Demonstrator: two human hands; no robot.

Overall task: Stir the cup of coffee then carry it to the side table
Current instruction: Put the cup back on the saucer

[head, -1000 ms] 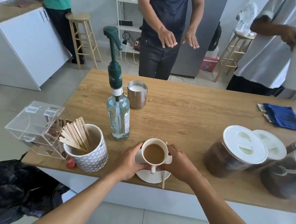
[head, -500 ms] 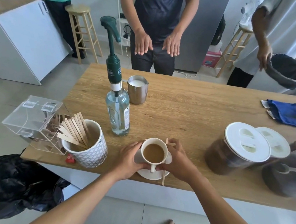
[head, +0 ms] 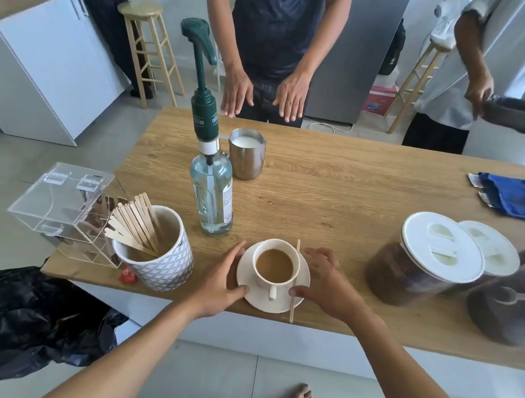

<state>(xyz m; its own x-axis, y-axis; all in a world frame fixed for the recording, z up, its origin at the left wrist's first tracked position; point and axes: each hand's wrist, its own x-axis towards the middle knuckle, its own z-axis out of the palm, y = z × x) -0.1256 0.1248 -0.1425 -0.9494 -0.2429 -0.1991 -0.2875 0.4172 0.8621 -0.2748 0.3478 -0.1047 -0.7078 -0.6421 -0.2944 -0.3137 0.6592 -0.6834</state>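
Note:
A white cup of milky coffee [head: 275,266] stands on a white saucer [head: 276,304] near the wooden table's front edge [head: 370,335]. A wooden stir stick [head: 291,309] lies across the saucer's right side, just right of the cup, with its end past the rim. My left hand [head: 220,278] cups the saucer's left rim, thumb tip on the front edge. My right hand [head: 326,283] holds the right rim, its thumb on the rim by the stick. The saucer appears to rest on the table.
A patterned mug of wooden sticks [head: 158,252] and a clear acrylic box [head: 60,203] stand to the left. A pump bottle [head: 211,193] and milk jug [head: 246,153] are behind, lidded jars [head: 426,261] to the right. Three people stand beyond the table. A black bag [head: 21,319] lies on the floor.
My hands have slid outward from beside the cup to the saucer's rim, uncovering more of the saucer. The person opposite has lowered both hands toward the table edge.

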